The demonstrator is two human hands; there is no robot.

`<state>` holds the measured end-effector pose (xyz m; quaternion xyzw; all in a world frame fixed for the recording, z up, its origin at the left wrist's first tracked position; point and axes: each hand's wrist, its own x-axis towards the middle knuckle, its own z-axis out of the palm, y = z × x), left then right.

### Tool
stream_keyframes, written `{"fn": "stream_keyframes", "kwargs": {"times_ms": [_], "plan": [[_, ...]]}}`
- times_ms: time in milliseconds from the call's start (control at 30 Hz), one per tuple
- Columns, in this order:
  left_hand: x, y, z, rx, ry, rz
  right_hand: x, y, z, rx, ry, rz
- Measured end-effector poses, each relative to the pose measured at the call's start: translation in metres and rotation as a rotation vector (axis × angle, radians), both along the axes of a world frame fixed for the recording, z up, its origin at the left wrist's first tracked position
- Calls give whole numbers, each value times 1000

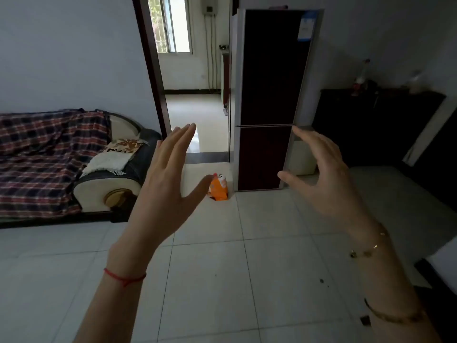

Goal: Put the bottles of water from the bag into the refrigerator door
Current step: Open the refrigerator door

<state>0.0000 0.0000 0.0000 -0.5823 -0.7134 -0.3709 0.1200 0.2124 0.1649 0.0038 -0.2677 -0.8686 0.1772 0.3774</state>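
While the orange bag sat on the far floor against the refrigerator's left base, with bottle tops showing at its mouth, you held both hands up empty in front of you. Your left hand was spread flat, fingers together, thumb near the bag in view. Your right hand was loosely curved and wide before the closed dark refrigerator doors. A plaid-covered sofa stood far left.
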Motion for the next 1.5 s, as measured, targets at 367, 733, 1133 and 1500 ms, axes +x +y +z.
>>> {"fn": "stream_keyframes", "kwargs": {"times_ms": [367, 733, 1133, 1500], "plan": [[-42, 89, -30, -75, -40, -1, -42, 83, -41, -121, -48, -3], [-79, 218, -42, -119, -55, 16, -82, 201, -58, -172, -64, 18], [-107, 376, -44, -102, -132, 82, -127, 372, -61, -204, -72, 70], [-157, 453, -60, -116, -138, 150, -183, 468, -83, -228, -104, 101]]}}
